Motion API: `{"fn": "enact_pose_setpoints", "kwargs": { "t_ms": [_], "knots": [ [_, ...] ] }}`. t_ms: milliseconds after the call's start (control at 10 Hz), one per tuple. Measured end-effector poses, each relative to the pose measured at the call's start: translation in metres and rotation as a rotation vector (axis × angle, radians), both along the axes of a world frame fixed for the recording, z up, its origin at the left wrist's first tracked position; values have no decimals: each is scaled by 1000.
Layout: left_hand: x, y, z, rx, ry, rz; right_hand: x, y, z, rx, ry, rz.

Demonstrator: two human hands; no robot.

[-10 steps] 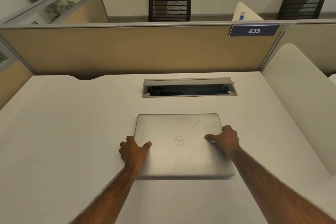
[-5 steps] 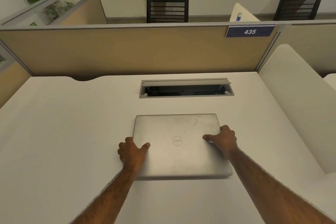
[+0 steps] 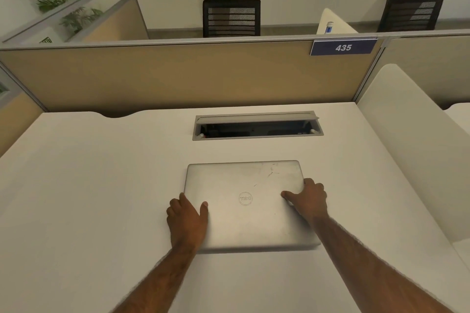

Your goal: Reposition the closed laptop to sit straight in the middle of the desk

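A closed silver laptop (image 3: 245,201) with a round logo on its lid lies flat on the white desk (image 3: 89,198), near the middle, its edges roughly parallel to the desk's front. My left hand (image 3: 187,221) grips the laptop's left edge, thumb on the lid. My right hand (image 3: 306,198) grips the right edge, thumb lying on the lid and fingers curled over the side.
An open grey cable box (image 3: 256,126) is set into the desk just behind the laptop. A tan partition (image 3: 178,73) with a blue "435" sign (image 3: 343,47) walls the back. A white side panel (image 3: 412,147) rises on the right.
Both hands and the laptop hold nearly the same places; the view has shifted a little to the left.
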State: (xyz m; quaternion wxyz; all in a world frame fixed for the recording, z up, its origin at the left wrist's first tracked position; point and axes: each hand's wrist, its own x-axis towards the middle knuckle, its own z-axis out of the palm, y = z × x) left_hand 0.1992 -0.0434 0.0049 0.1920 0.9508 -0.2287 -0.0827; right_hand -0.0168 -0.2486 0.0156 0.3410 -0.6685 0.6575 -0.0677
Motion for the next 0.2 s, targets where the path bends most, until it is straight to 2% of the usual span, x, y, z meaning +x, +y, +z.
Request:
{"fn": "enact_pose_setpoints", "kwargs": {
  "t_ms": [100, 200],
  "knots": [
    [-5, 3, -10, -37, -57, -82, -3, 12, -1, -89, 64, 65],
    [-10, 3, -13, -4, -108, -276, -2, 26, -4, -235, 167, 139]
  ]
}}
